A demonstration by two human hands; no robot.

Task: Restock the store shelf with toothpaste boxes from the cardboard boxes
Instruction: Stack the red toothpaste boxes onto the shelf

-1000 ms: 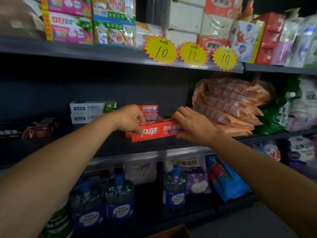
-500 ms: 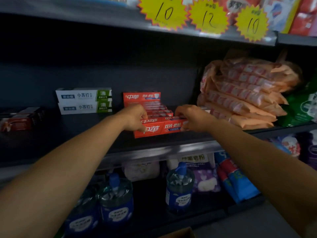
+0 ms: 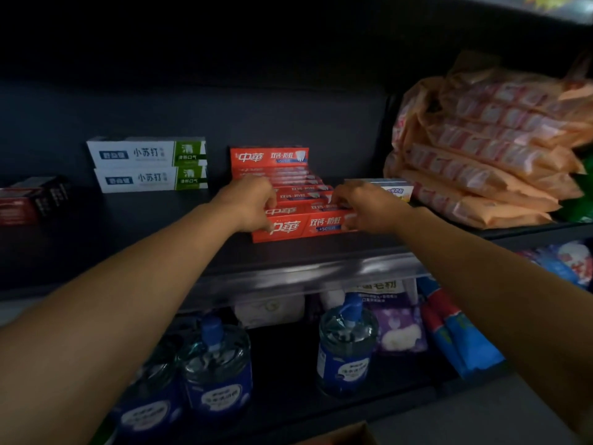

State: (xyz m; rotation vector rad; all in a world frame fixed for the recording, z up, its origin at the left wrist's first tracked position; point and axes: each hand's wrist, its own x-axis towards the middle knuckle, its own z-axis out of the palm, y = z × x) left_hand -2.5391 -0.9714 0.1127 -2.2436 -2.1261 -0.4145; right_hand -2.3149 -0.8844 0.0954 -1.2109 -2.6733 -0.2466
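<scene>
Placing step: the left hand (image 3: 253, 205) and right hand (image 3: 364, 207) pinch the front red cardboard toothpaste box (image 3: 301, 227) by its ends on the dark shelf (image 3: 160, 226); next it likely needs squaring, then letting go.

Glossy red toothpaste boxes (image 3: 305, 225), matt dark shelf (image 3: 160, 239)

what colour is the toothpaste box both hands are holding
Red with white lettering, front toothpaste box, clear in the head view.

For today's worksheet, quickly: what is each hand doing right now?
Left hand: grips the left end of the front red box.
Right hand: grips the right end of that box.
</scene>
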